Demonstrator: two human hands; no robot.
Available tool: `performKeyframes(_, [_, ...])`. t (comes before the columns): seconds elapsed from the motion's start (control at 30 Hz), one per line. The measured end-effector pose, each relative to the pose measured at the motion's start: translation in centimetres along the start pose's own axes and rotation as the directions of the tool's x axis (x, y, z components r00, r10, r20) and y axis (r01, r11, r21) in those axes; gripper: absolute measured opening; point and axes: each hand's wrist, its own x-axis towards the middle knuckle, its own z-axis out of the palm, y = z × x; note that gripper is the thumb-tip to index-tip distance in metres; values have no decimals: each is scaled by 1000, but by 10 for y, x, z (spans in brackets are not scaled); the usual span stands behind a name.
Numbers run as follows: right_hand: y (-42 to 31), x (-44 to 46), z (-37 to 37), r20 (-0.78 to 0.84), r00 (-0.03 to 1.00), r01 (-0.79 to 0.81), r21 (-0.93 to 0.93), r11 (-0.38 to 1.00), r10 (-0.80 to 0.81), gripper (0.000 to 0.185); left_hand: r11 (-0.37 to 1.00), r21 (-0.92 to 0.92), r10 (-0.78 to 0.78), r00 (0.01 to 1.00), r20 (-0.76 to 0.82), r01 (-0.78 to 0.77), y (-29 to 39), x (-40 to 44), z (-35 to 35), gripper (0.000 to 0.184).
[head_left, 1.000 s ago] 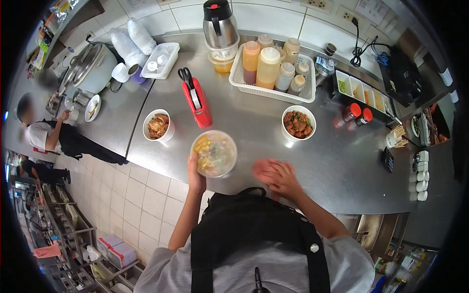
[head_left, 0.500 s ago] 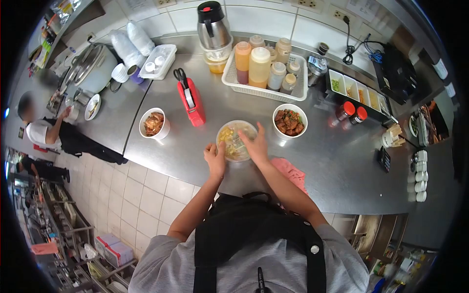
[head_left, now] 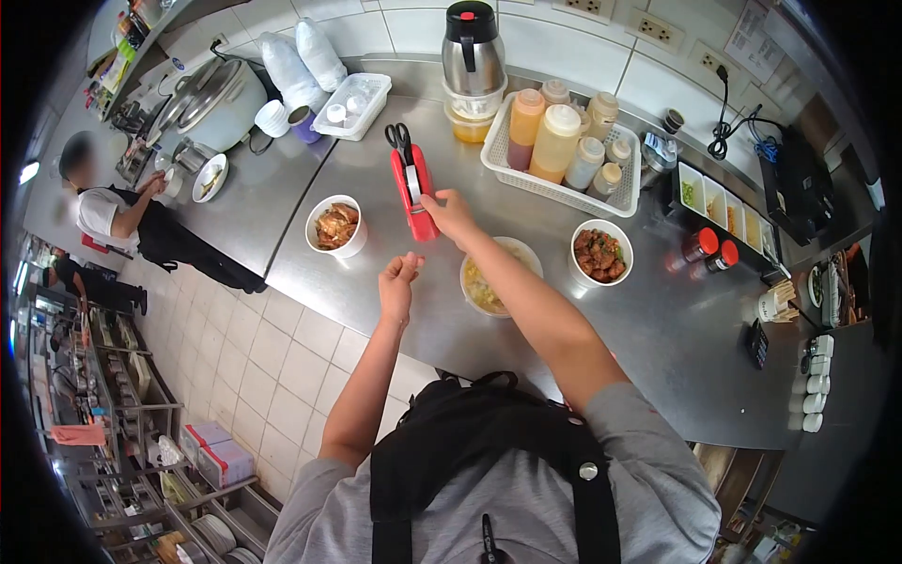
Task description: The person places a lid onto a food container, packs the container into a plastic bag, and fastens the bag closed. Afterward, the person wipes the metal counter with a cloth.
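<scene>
My right hand [head_left: 452, 219] reaches across to the red tape dispenser [head_left: 419, 223], thumb and fingers apart at the edge of its white tape roll [head_left: 413, 185]. Black-handled scissors [head_left: 398, 141] stand in the back of the dispenser. My left hand [head_left: 398, 285] hovers above the counter just in front of the dispenser, its fingers curled and thumb pressed to them; whatever may be between them is too small to make out. Under my right forearm stands a round clear-topped bowl [head_left: 481, 289] with yellowish food inside, partly hidden by the arm.
White tubs of food stand on either side, the left tub [head_left: 349, 246] and the right tub [head_left: 587, 274]. Behind are a basket of squeeze bottles [head_left: 622, 201] and a steel jug [head_left: 473, 68]. Red-capped jars [head_left: 700, 245] sit right. Another person [head_left: 117, 211] works far left.
My right hand has left the bowl and moved up and left to the tape dispenser. My left hand has come away from the bowl's side, still pinched. The view has shifted slightly.
</scene>
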Motion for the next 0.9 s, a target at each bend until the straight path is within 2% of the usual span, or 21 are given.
performKeyframes(0.03, [22, 27, 19, 153, 961, -252, 148, 956, 229, 44, 997, -75, -13, 1000, 24, 15, 13, 1, -5, 34])
performKeyframes(0.07, [45, 48, 38, 150, 962, -248, 150, 957, 226, 44, 988, -151, -25, 998, 49, 32, 22, 5, -8, 36])
performKeyframes(0.13, [77, 72, 67, 84, 947, -321, 159, 934, 311, 27, 985, -152, -72, 993, 92, 85, 27, 18, -14, 36])
performKeyframes(0.23, [-31, -4, 19, 46, 987, -154, -47, 987, 156, 27, 973, -162, -139, 977, 159, 164, 30, 37, -19, 38])
performKeyframes(0.3, [-64, -72, -9, 196, 980, -9, 153, 988, -22, 26, 967, -174, -151, 970, 191, 185, 30, 55, -20, 39])
performKeyframes(0.33, [-56, -108, -18, 212, 967, 105, 161, 981, -138, 25, 962, -151, -197, 961, 194, 227, 27, 65, -23, 42])
performKeyframes(0.37, [-74, -162, -39, 248, 960, 98, 129, 987, -127, 34, 955, -126, -241, 950, 198, 268, 26, 74, -25, 45])
performKeyframes(0.4, [-72, -203, -54, 219, 827, 561, -259, 786, -518, 32, 955, -128, -239, 948, 208, 269, 30, 81, -25, 45])
performKeyframes(0.43, [-78, -239, -71, 381, 897, 244, -5, 970, -224, 24, 945, -89, -283, 925, 253, 314, 37, 86, -24, 49])
performKeyframes(0.47, [-82, -263, -82, 585, 810, -169, 172, 971, 38, 21, 933, -47, -330, 897, 294, 358, 44, 88, -21, 54])
performKeyframes(0.5, [-79, -272, -87, 581, 813, -173, 167, 971, 45, 21, 938, -22, -328, 904, 272, 347, 55, 85, -14, 57])
performKeyframes(0.53, [-77, -280, -89, 561, 827, -45, 129, 991, -36, 19, 936, -19, -332, 900, 282, 351, 46, 92, -9, 57])
performKeyframes(0.57, [-75, -286, -91, 543, 832, 83, 89, 993, -118, 18, 975, 86, -219, 947, 235, 204, 27, 105, -5, 49])
performKeyframes(0.6, [-76, -287, -93, 531, 840, 76, 87, 993, -111, 18, 980, 193, -92, 974, 205, 52, 16, 111, -1, 42])
performKeyframes(0.63, [-78, -284, -95, 503, 860, 52, 79, 996, -85, 18, 979, 196, -95, 971, 220, 52, 21, 108, 2, 42])
performKeyframes(0.67, [-79, -283, -98, 475, 878, 29, 73, 997, -60, 18, 874, 485, -13, 994, 104, -39, 30, 103, 3, 38])
performKeyframes(0.7, [-73, -282, -100, 463, 884, 26, 73, 997, -57, 18, 676, 732, 109, 994, 18, -87, 39, 99, 3, 35])
performKeyframes(0.73, [-59, -280, -103, 439, 897, 38, 50, 998, -56, 17, 675, 732, 109, 994, 28, -95, 34, 101, -1, 35])
performKeyframes(0.8, [-38, -286, -112, 413, 909, 46, 22, 999, -51, 16, 373, 915, 169, 981, 94, -152, 15, 99, -12, 37])
performKeyframes(0.87, [-21, -295, -121, 271, 960, -93, 59, 994, 74, 12, 428, 892, 194, 979, 66, -145, 30, 90, -3, 31])
performKeyframes(0.9, [-12, -301, -126, 264, 961, -99, 64, 993, 79, 12, 780, 547, 303, 948, 97, -305, 55, 74, 9, 28])
